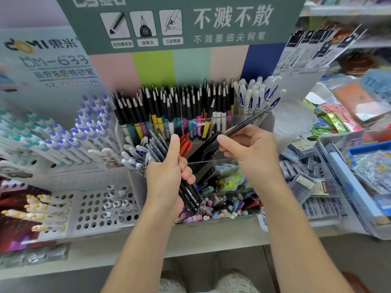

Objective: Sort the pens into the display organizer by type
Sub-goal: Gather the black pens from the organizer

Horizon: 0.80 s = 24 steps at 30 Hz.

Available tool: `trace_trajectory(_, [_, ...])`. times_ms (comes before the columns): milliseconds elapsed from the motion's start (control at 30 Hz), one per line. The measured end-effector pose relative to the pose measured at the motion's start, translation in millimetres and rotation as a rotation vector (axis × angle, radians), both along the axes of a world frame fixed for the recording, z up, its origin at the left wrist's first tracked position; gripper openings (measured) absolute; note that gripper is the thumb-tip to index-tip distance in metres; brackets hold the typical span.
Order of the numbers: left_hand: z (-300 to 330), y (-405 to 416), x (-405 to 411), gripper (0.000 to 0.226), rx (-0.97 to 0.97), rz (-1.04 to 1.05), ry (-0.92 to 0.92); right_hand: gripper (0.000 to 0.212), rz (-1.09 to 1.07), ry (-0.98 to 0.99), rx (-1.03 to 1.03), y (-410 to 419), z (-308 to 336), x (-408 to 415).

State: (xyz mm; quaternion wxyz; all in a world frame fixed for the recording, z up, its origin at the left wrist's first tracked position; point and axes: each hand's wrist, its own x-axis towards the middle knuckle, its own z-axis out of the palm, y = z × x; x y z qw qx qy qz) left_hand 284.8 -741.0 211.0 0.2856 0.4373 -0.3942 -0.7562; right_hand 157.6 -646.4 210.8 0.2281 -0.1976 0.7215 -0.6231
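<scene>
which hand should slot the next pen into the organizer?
Right, probably. The right hand already pinches one slim black pen over the clear acrylic organizer; the left hand is full, its grip around a black pen bundle.

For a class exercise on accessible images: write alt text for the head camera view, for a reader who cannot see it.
A person's left hand grips a bundle of dark pens while the right hand pinches a single black pen over a clear display organizer. Its rear compartments hold upright black-capped pens and white pens.

Black pens [189, 193]; red pens [185, 144]; striped backboard [190, 64].
</scene>
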Motion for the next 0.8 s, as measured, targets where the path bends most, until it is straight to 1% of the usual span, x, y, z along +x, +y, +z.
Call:
trace_trajectory(67, [0.6, -1.2, 1.4, 0.044, 0.016, -0.01, 0.013, 0.009, -0.105, 0.12, 0.037, -11.7, -12.9, 6.4])
trace_trajectory(133, [2.2, -2.1, 4.0, 0.044, 0.031, -0.009, 0.027, 0.015, -0.122, 0.265, 0.134, -16.6, -22.3, 9.2])
trace_trajectory(167, [3.2, -2.6, 5.2, 0.044, 0.037, -0.013, 0.032, 0.016, -0.112, 0.301, 0.165, -18.5, -25.3, 9.7])
trace_trajectory(267, [5.5, -2.6, 7.6, 0.043, 0.078, -0.038, 0.029, 0.002, -0.076, 0.267, 0.134, -21.7, -26.7, 10.6])
trace_trajectory(367, [6.1, -1.9, 9.8, 0.043, 0.132, -0.057, 0.058, 0.007, -0.074, 0.291, 0.116, -22.6, -21.7, 9.2])
trace_trajectory(467, [5.0, -1.0, 12.3, 0.045, 0.146, -0.07, 0.065, 0.006, -0.048, 0.315, 0.127, -22.4, -15.9, 5.4])
trace_trajectory(533, [4.8, -0.6, 13.3, 0.047, 0.161, -0.072, 0.076, 0.014, -0.07, 0.307, 0.12, -22.5, -12.5, 4.0])
trace_trajectory(600, [4.9, -0.4, 13.4, 0.049, 0.173, -0.069, 0.087, 0.019, -0.105, 0.266, 0.062, -22.3, -8.7, 4.7])
trace_trajectory(700, [3.9, -0.4, 12.0, 0.052, 0.191, -0.064, 0.111, 0.013, -0.089, 0.278, 0.085, -22.8, -10.6, 6.9])
trace_trajectory(800, [2.6, -0.1, 10.2, 0.051, 0.187, -0.068, 0.114, 0.009, -0.043, 0.357, 0.13, -20.9, -17.0, 13.3])
